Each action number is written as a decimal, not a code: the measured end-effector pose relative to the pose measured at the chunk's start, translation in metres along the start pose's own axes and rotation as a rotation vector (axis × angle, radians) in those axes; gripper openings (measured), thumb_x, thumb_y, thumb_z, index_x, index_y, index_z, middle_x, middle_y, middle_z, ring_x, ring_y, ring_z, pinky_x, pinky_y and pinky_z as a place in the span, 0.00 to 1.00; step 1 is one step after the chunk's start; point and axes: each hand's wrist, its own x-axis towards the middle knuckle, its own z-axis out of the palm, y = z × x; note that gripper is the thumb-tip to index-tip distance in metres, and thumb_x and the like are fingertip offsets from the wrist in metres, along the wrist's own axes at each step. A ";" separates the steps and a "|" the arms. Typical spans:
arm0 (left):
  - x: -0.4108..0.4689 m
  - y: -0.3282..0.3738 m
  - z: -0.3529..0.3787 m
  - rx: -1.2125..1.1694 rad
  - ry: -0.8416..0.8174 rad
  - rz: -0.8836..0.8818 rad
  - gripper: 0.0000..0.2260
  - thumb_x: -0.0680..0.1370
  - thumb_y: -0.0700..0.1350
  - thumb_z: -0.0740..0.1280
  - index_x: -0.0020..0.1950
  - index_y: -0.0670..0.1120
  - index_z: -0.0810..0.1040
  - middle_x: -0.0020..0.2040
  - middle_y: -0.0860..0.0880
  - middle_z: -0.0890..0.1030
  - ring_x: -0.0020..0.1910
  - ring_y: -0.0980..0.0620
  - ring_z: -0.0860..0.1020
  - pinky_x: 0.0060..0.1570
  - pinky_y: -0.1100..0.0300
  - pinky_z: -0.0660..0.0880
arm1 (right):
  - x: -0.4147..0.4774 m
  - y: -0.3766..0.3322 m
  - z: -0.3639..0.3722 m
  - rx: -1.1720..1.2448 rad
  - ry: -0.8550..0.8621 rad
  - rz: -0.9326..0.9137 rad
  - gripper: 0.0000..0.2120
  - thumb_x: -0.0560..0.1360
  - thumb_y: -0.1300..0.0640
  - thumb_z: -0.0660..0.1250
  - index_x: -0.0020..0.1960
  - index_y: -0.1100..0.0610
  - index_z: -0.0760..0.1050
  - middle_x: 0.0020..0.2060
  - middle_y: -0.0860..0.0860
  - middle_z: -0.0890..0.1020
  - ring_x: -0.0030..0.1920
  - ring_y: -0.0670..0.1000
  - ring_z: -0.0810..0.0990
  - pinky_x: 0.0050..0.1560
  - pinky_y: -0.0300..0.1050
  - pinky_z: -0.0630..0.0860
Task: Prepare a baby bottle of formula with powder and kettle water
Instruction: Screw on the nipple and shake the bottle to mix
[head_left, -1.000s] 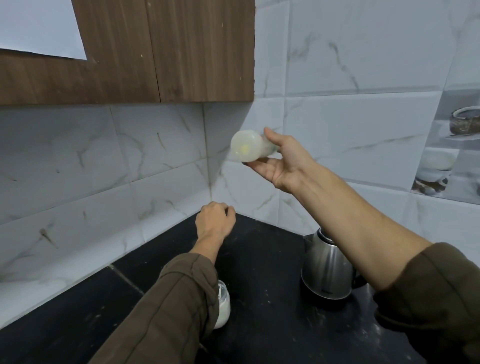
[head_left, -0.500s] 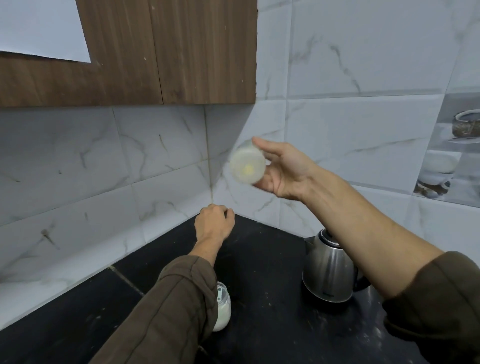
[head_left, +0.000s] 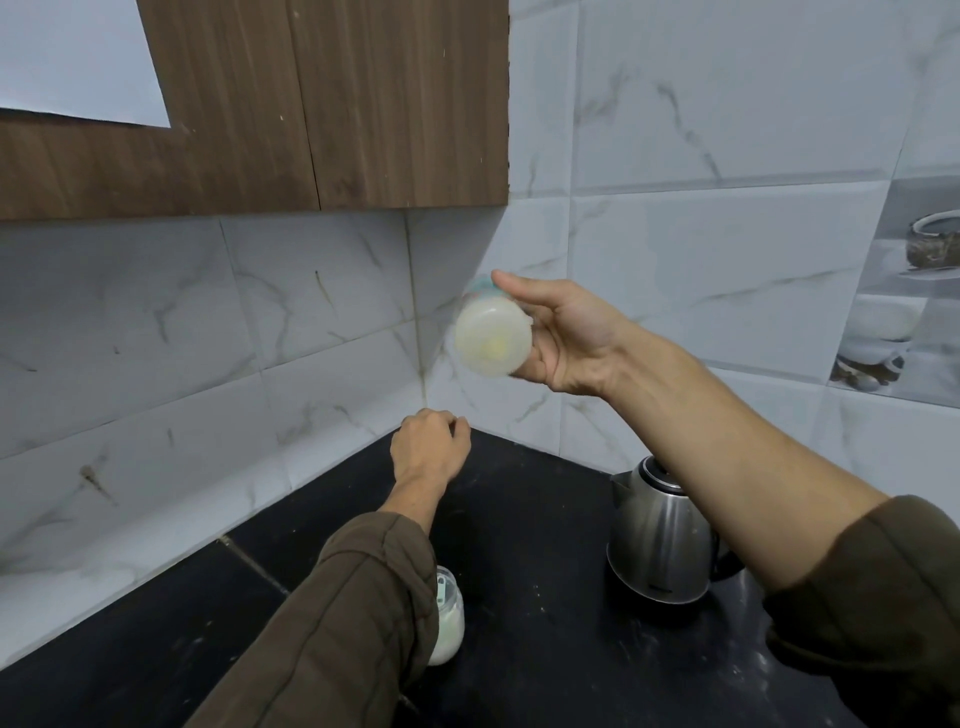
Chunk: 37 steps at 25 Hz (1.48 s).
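My right hand grips a baby bottle raised in the air near the wall corner, its milky round base facing me and a bit of teal cap showing behind. The bottle is motion-blurred. My left hand hovers lower, over the back of the black counter, with fingers curled into a loose fist; nothing shows in it. A steel kettle stands on the counter under my right forearm. A jar of white powder stands by my left sleeve, partly hidden by it.
Marble-look tiled walls meet in a corner behind the hands. A wooden wall cabinet hangs at the upper left. Specks of powder dot the counter.
The right hand has tipped the bottle from sideways to base-toward-me and lowered it slightly, as in shaking. The left hand has stayed in place.
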 end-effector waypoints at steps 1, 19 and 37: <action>0.000 0.000 0.000 0.000 0.000 -0.001 0.16 0.84 0.53 0.62 0.52 0.48 0.87 0.43 0.49 0.83 0.41 0.50 0.79 0.41 0.56 0.74 | 0.003 -0.001 -0.001 0.077 0.083 -0.001 0.28 0.78 0.50 0.76 0.73 0.59 0.73 0.54 0.62 0.86 0.45 0.61 0.89 0.37 0.52 0.87; 0.005 0.001 0.003 0.026 0.001 -0.008 0.17 0.84 0.53 0.61 0.50 0.48 0.87 0.43 0.48 0.83 0.42 0.49 0.78 0.40 0.56 0.73 | 0.010 -0.003 -0.007 0.049 -0.013 0.039 0.32 0.76 0.50 0.77 0.75 0.59 0.72 0.56 0.60 0.85 0.52 0.62 0.88 0.36 0.52 0.87; 0.010 0.002 0.001 0.007 0.015 0.004 0.17 0.84 0.53 0.61 0.47 0.48 0.87 0.40 0.49 0.82 0.41 0.48 0.80 0.44 0.51 0.81 | 0.008 -0.001 -0.003 -0.137 0.068 -0.128 0.14 0.81 0.51 0.70 0.65 0.53 0.76 0.47 0.57 0.87 0.41 0.56 0.89 0.38 0.49 0.87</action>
